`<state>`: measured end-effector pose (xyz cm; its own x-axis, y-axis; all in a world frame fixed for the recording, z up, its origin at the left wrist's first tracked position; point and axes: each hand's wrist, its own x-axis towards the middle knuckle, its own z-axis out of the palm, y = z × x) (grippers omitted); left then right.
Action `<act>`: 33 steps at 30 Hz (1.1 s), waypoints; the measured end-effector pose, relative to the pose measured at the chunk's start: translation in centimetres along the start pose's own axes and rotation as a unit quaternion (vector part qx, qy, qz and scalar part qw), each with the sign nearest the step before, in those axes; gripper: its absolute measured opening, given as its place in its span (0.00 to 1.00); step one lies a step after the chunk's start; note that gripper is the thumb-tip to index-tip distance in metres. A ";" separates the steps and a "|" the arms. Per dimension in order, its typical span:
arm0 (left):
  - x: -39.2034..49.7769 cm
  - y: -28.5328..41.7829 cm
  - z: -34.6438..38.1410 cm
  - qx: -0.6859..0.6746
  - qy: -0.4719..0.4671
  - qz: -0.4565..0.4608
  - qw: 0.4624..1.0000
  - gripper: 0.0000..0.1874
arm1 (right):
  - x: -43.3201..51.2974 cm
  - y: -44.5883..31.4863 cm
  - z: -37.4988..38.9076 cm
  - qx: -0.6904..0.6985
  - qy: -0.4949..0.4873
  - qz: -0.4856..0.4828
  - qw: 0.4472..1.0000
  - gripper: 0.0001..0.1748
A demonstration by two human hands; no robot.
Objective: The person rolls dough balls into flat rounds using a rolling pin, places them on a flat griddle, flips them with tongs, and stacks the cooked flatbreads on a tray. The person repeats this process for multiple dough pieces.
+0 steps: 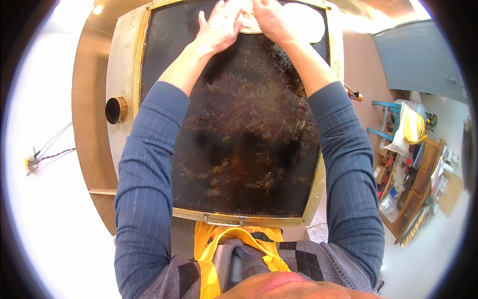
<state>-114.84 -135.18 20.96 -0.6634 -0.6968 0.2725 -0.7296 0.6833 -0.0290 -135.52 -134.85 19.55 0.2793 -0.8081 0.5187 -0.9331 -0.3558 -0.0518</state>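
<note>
At the far end of a dark griddle plate [239, 112], a piece of pale dough [249, 24] with a bumpy surface sits between my hands. My left hand [221, 28] is at its left edge, back facing up, fingers spread and the thumb side against the dough. On the other side, my right hand [272, 20] curves against the dough's right edge. Its fingertips run into the top of the picture, so its grip is not clear. Just right of that hand lies a smooth white round of dough [310, 22], partly behind my wrist.
A pale metal frame [313, 194] surrounds the plate, with a handle [224, 223] on its near side. A round pipe opening [116, 110] juts out at left. To the right are a blue stool [386, 116] and a wooden drawer unit [418, 183] with clutter. Wires hang at a wall socket [31, 164].
</note>
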 end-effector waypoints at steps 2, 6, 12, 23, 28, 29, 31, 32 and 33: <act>-1.2 0.9 -3.7 -0.063 0.072 -0.043 0.994 0.31 | -0.9 -0.4 -3.7 0.056 0.074 0.104 0.990 0.19; -8.0 2.6 -11.4 -0.170 0.041 -0.002 0.985 0.20 | -5.9 5.3 0.4 -0.092 0.042 0.186 0.977 0.20; -27.7 2.4 -21.7 -0.304 -0.037 -0.201 0.930 0.15 | -4.7 6.8 -1.5 -0.201 -0.154 0.053 0.966 0.17; -75.8 4.7 -32.4 -0.188 0.012 -0.647 0.739 0.13 | -11.3 -18.5 -20.8 -0.018 -0.087 0.069 0.994 0.21; -103.2 10.0 -32.8 -0.048 -0.046 -0.748 0.660 0.19 | -15.1 -41.9 -25.6 0.131 -0.136 -0.038 0.981 0.20; -108.5 11.5 -32.8 -0.034 -0.058 -0.778 0.625 0.21 | -15.8 -46.2 -26.0 0.118 -0.158 -0.090 0.976 0.20; -117.3 13.9 -33.2 -0.017 -0.097 -0.845 0.525 0.25 | -17.1 -53.0 -25.3 0.212 -0.219 -0.111 0.946 0.19; -121.2 15.0 -33.7 -0.008 -0.109 -0.862 0.495 0.25 | -17.4 -56.3 -24.7 0.236 -0.245 -0.144 0.929 0.19; -124.4 16.2 -33.9 0.000 -0.123 -0.875 0.467 0.26 | -17.6 -61.1 -25.7 0.281 -0.296 -0.127 0.904 0.19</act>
<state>-38.53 -30.01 19.18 0.9516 -0.1917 -0.2401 -0.1899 -0.9813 0.0310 -89.24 -86.80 35.56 0.6953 -0.7178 0.0363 -0.6059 -0.6125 -0.5077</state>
